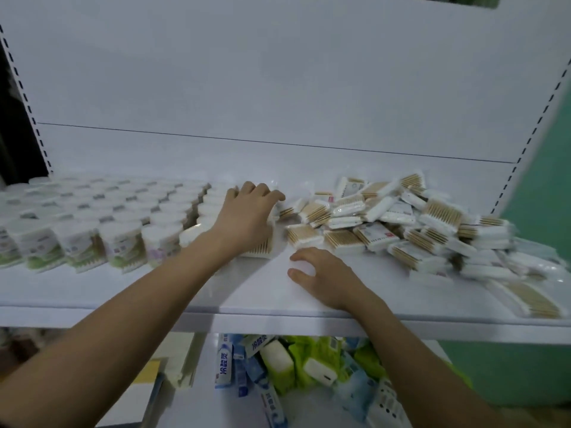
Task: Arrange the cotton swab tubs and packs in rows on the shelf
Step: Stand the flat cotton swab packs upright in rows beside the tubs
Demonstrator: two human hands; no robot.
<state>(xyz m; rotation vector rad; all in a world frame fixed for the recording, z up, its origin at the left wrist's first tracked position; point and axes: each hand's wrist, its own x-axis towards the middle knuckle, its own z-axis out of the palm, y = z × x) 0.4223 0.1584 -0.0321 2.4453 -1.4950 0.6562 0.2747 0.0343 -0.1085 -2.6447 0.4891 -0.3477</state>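
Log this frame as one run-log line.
left hand: on stacked packs beside tub rows | right hand: open, holding nothing, over shelf | loose pack pile: unsorted, right

I read blue Chinese characters, roughly 冷酸灵, on white-and-blue boxes (223, 362) under the shelf (247, 316); labels on the tubs (77, 242) and packs (375, 234) too blurred to read

Dim, bluish light; edges bowed, right-side packs (482, 251) motion-blurred.
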